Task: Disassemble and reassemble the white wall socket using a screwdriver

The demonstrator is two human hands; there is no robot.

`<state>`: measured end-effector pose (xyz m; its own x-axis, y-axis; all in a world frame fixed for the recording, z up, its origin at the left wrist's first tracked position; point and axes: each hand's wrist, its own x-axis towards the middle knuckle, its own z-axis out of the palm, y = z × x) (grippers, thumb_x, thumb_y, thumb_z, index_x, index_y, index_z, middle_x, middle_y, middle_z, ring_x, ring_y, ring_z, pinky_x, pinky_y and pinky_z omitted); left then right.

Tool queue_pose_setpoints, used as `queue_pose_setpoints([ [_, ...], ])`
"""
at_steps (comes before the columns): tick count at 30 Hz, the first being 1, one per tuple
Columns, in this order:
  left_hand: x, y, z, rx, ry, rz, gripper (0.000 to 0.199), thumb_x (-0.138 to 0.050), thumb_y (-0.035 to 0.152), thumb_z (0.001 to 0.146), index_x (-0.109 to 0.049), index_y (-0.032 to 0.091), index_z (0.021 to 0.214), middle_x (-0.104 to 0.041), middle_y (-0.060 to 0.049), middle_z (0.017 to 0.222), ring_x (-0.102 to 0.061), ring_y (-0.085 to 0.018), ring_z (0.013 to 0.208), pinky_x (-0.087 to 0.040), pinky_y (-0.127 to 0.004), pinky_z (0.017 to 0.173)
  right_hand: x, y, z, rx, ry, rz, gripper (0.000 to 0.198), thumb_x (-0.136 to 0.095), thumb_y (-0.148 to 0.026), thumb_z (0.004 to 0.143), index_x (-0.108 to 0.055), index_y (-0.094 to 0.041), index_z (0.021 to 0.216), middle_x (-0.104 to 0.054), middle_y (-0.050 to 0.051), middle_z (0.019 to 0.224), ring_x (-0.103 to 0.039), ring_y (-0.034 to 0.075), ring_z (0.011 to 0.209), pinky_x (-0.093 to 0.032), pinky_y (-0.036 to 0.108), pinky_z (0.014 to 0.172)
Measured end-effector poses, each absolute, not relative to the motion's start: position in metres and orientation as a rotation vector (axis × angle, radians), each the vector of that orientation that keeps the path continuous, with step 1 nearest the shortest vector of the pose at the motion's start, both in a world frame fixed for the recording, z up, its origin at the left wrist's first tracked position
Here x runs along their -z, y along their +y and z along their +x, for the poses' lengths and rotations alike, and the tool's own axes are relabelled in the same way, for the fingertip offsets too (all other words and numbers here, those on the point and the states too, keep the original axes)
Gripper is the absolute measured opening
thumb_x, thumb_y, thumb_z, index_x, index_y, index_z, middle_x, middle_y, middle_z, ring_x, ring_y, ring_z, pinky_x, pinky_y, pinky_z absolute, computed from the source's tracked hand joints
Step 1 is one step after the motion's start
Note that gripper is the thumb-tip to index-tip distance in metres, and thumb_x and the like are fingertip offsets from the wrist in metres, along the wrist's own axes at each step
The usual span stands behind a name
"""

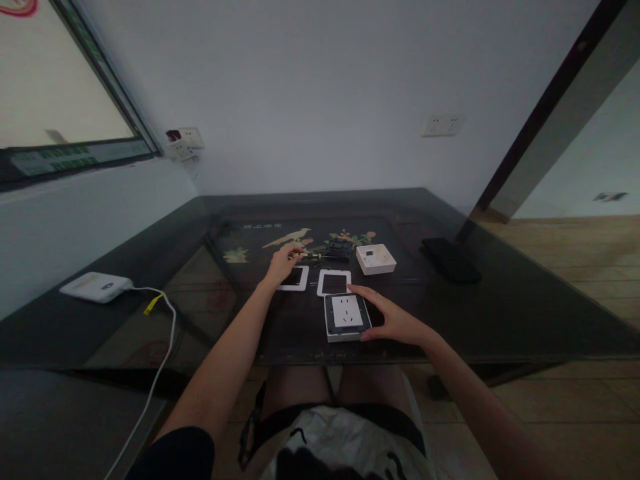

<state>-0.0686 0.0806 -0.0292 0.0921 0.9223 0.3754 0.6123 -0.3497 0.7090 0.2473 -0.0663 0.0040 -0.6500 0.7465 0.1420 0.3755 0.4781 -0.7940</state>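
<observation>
The fingers of my left hand (284,263) are closed on the handle of a screwdriver (313,257), whose shaft points right. Below that hand, a white rectangular frame (303,279) is partly covered by it. A second white frame (324,275) lies just behind a wall socket (347,312), which sits in a white box near the table's front edge. My right hand (390,320) grips the socket box from the right, thumb at the near corner and fingers at the far side.
Another white box (376,260) stands behind on the right, beside a dark slatted piece (339,249). A black flat object (450,260) lies farther right on the dark table (400,220). At left, a white device (97,287) trails a white cable (170,333) over the edge.
</observation>
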Motion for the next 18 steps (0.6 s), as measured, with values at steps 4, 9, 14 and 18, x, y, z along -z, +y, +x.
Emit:
queue_pose_setpoints([
  [4, 0.028, 0.077, -0.066, -1.089, 1.488, 2.089, 0.017, -0.061, 0.013, 0.078, -0.067, 0.018, 0.093, -0.070, -0.008, 0.100, -0.064, -0.023, 0.097, -0.049, -0.040, 0.087, -0.004, -0.067, 0.247, -1.044, -2.242, -0.923, 0.096, -0.078, -0.046, 0.066, -0.029, -0.027, 0.146, -0.031, 0.011, 0.152, -0.028, 0.029, 0.140, -0.019, 0.052, 0.116],
  [9, 0.016, 0.073, -0.068, -1.041, 1.494, 2.200, 0.025, -0.057, 0.015, 0.082, -0.065, 0.019, 0.104, -0.068, -0.009, 0.112, -0.061, -0.024, 0.108, -0.046, -0.043, 0.096, 0.004, -0.064, 0.248, -1.063, -2.164, -0.877, 0.089, -0.076, -0.046, 0.070, -0.031, -0.027, 0.145, -0.036, 0.011, 0.150, -0.033, 0.028, 0.138, -0.024, 0.051, 0.115],
  [14, 0.006, 0.060, -0.087, -1.068, 1.490, 2.121, 0.024, -0.052, 0.024, 0.086, -0.065, 0.020, 0.106, -0.068, -0.008, 0.111, -0.064, -0.022, 0.103, -0.050, -0.040, 0.093, -0.005, -0.047, 0.238, -0.911, -2.018, -0.887, 0.057, -0.060, -0.041, 0.086, -0.042, -0.028, 0.138, -0.048, 0.010, 0.140, -0.048, 0.026, 0.127, -0.040, 0.050, 0.105],
  [18, 0.010, 0.039, -0.111, -0.937, 1.461, 2.175, 0.030, -0.054, 0.034, 0.085, -0.063, 0.019, 0.110, -0.067, -0.009, 0.113, -0.063, -0.024, 0.105, -0.050, -0.042, 0.093, -0.030, -0.026, 0.205, -0.605, -2.191, -0.882, 0.049, -0.062, -0.035, 0.085, -0.051, -0.023, 0.131, -0.058, 0.011, 0.130, -0.053, 0.026, 0.121, -0.041, 0.050, 0.104],
])
